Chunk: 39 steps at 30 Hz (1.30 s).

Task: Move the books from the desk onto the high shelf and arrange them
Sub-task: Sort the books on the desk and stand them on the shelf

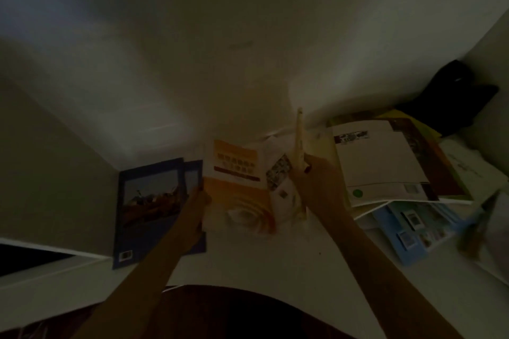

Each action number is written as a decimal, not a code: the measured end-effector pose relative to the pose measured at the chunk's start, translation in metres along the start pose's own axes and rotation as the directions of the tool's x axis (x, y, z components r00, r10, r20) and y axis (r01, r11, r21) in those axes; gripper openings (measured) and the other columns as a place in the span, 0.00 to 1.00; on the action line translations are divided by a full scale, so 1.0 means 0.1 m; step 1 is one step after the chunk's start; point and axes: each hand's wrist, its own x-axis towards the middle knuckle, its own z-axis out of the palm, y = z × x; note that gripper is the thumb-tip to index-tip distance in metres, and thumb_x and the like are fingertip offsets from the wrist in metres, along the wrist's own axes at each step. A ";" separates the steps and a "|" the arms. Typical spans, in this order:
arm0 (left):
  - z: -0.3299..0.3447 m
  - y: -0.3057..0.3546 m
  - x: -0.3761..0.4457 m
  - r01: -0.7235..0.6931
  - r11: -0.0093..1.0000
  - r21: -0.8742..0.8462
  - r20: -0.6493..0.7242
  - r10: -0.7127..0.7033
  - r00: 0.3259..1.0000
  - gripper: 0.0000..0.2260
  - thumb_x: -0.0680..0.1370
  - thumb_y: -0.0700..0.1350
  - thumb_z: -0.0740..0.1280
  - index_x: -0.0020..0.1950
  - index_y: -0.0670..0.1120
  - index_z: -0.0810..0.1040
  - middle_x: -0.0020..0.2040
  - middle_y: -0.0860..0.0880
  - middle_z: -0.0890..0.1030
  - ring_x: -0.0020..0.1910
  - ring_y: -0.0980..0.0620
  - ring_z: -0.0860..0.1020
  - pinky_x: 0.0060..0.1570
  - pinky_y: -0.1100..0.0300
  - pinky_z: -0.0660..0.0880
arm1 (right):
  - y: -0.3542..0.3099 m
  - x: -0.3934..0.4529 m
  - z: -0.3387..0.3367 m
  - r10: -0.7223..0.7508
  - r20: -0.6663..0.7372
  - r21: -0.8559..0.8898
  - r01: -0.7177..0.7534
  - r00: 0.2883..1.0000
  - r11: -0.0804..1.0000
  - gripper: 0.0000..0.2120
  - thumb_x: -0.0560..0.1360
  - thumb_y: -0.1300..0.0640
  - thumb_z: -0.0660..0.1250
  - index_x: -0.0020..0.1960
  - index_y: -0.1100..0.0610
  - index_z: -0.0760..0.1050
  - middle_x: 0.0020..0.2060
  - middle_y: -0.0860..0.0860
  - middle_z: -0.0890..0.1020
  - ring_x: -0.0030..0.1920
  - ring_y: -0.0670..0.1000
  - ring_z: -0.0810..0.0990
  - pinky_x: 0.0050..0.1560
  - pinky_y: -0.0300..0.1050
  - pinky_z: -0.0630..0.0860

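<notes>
The view is dim and points up at the high shelf [242, 253]. Two blue books [148, 201] with a landscape picture stand upright against the left wall. An orange and white book [237, 181] leans next to them. My left hand [197, 209] presses against the edge between the blue books and the orange book. My right hand [314, 179] grips a thin pale yellow book [299, 143] held upright, edge on to me. A white and brown book [385, 162] lies flat on a pile at the right, above a light blue book [413, 228].
A dark bag-like object [451, 96] sits in the far right corner of the shelf. Another blurred book or paper [479, 223] pokes up at the right edge. The wall [248, 36] rises behind the shelf. My dark clothing fills the bottom of the view.
</notes>
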 end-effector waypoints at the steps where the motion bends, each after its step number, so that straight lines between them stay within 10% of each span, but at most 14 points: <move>1: -0.05 -0.13 0.05 0.048 0.999 0.008 0.040 -0.048 0.998 0.09 0.81 0.38 0.55 0.56 0.48 0.73 0.46 0.42 0.72 0.44 0.42 0.71 0.48 0.44 0.70 | -0.04 -0.02 0.05 -0.001 0.021 -0.091 0.003 1.000 0.996 0.13 0.76 0.53 0.64 0.56 0.57 0.78 0.45 0.56 0.82 0.44 0.53 0.80 0.38 0.41 0.70; 6: -0.20 -0.36 0.12 0.369 0.926 -0.076 0.064 -0.364 0.929 0.10 0.81 0.49 0.58 0.49 0.45 0.75 0.46 0.42 0.76 0.45 0.41 0.75 0.50 0.43 0.72 | -0.08 -0.30 0.76 0.058 0.284 -0.206 0.002 0.957 0.979 0.17 0.79 0.53 0.59 0.66 0.58 0.71 0.62 0.56 0.76 0.62 0.55 0.74 0.58 0.44 0.69; 10: -0.24 -0.25 0.20 0.273 0.959 0.071 0.018 -0.274 0.961 0.22 0.78 0.60 0.57 0.58 0.43 0.77 0.54 0.41 0.78 0.56 0.41 0.76 0.59 0.45 0.72 | -0.09 -0.50 1.38 0.028 0.425 -0.223 0.074 0.905 0.972 0.17 0.80 0.48 0.57 0.62 0.58 0.71 0.56 0.56 0.78 0.55 0.55 0.77 0.54 0.47 0.73; 14: -0.19 -0.18 0.28 0.036 0.937 0.348 0.025 -0.047 0.999 0.19 0.79 0.49 0.62 0.67 0.41 0.70 0.62 0.42 0.74 0.61 0.40 0.74 0.56 0.51 0.72 | 0.02 -0.45 1.42 0.009 0.595 -0.099 0.063 0.804 0.993 0.21 0.81 0.44 0.54 0.67 0.54 0.71 0.62 0.55 0.77 0.60 0.54 0.75 0.57 0.44 0.71; 16: -0.15 -0.26 0.29 -0.049 0.832 0.552 0.063 0.017 0.998 0.22 0.78 0.44 0.65 0.70 0.40 0.65 0.66 0.44 0.70 0.65 0.39 0.70 0.56 0.52 0.71 | 0.26 -0.32 1.26 0.007 0.480 -0.174 0.087 0.877 0.981 0.19 0.80 0.45 0.56 0.64 0.53 0.73 0.61 0.53 0.77 0.60 0.54 0.75 0.58 0.46 0.71; 19: 0.05 -0.28 0.29 0.004 0.423 0.906 -0.104 0.215 0.971 0.30 0.77 0.51 0.65 0.74 0.42 0.58 0.74 0.40 0.57 0.72 0.39 0.57 0.67 0.47 0.61 | 0.73 -0.10 0.86 -0.099 0.065 -0.565 0.119 0.993 0.816 0.20 0.64 0.49 0.77 0.52 0.56 0.80 0.50 0.57 0.80 0.50 0.58 0.80 0.46 0.49 0.78; 23: 0.57 -0.12 0.28 -0.174 0.556 0.813 0.014 0.280 0.960 0.26 0.75 0.48 0.67 0.70 0.41 0.64 0.72 0.39 0.56 0.71 0.40 0.57 0.65 0.50 0.61 | 1.27 0.00 0.60 0.065 0.088 -0.813 0.034 0.994 0.581 0.37 0.58 0.53 0.80 0.64 0.63 0.74 0.63 0.66 0.74 0.61 0.67 0.74 0.58 0.59 0.73; 28: 0.74 -0.16 0.27 -0.282 0.683 0.674 0.208 0.191 0.959 0.10 0.78 0.42 0.64 0.58 0.42 0.74 0.58 0.42 0.72 0.56 0.43 0.74 0.52 0.57 0.70 | 1.39 0.05 0.52 -0.073 0.107 -0.796 0.130 0.992 0.591 0.24 0.56 0.62 0.80 0.51 0.65 0.81 0.51 0.66 0.81 0.48 0.66 0.81 0.44 0.57 0.80; 32: 0.77 0.01 0.19 -0.084 0.917 0.390 0.197 0.006 0.980 0.05 0.80 0.40 0.61 0.44 0.45 0.74 0.48 0.42 0.77 0.39 0.51 0.77 0.36 0.64 0.73 | 0.85 0.11 0.20 -0.293 0.008 -0.463 0.263 0.956 0.846 0.17 0.67 0.68 0.67 0.56 0.68 0.77 0.45 0.63 0.82 0.40 0.61 0.83 0.33 0.46 0.78; 35: 0.78 0.16 0.12 0.066 0.978 0.196 0.231 -0.111 0.967 0.05 0.79 0.47 0.63 0.49 0.46 0.75 0.50 0.43 0.79 0.42 0.49 0.79 0.43 0.57 0.74 | 0.37 0.07 -0.04 -0.164 -0.089 -0.016 0.163 0.982 0.986 0.10 0.76 0.66 0.62 0.56 0.61 0.75 0.38 0.53 0.76 0.35 0.49 0.75 0.33 0.32 0.69; 39: 0.59 0.32 0.09 0.162 0.984 0.076 0.265 -0.176 0.948 0.17 0.74 0.55 0.67 0.56 0.45 0.74 0.53 0.45 0.79 0.48 0.45 0.80 0.48 0.50 0.78 | 0.12 -0.13 0.11 0.017 -0.041 0.588 0.010 0.999 0.809 0.06 0.77 0.64 0.62 0.49 0.58 0.76 0.38 0.51 0.78 0.36 0.46 0.76 0.37 0.38 0.75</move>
